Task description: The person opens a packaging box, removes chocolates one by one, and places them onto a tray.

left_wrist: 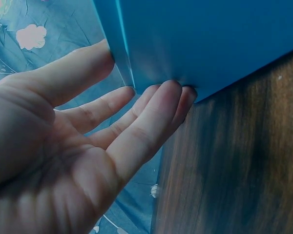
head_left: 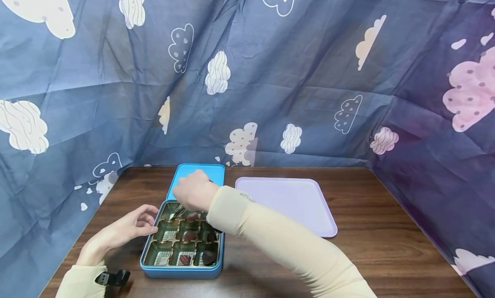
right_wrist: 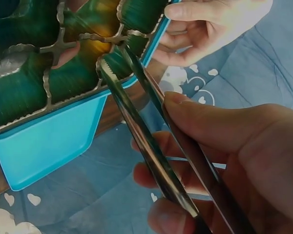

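A blue tin holds a gold-and-dark divided tray. Brown chocolates lie in several of its compartments, among them a dark one at the near right and a striped one at the near middle. My right hand reaches over the far end and holds metal tongs between thumb and fingers. Their serrated tips stand slightly apart at the far-left compartment, with nothing seen between them. At the tin's left side is my left hand, its thumb at the rim and its fingertips against the wall.
Behind the tin lies a blue lid, partly hidden by my right hand. A pale purple tray rests on the brown wooden table to the right, partly covered by my right sleeve. A cloud-patterned blue curtain encloses the back and sides.
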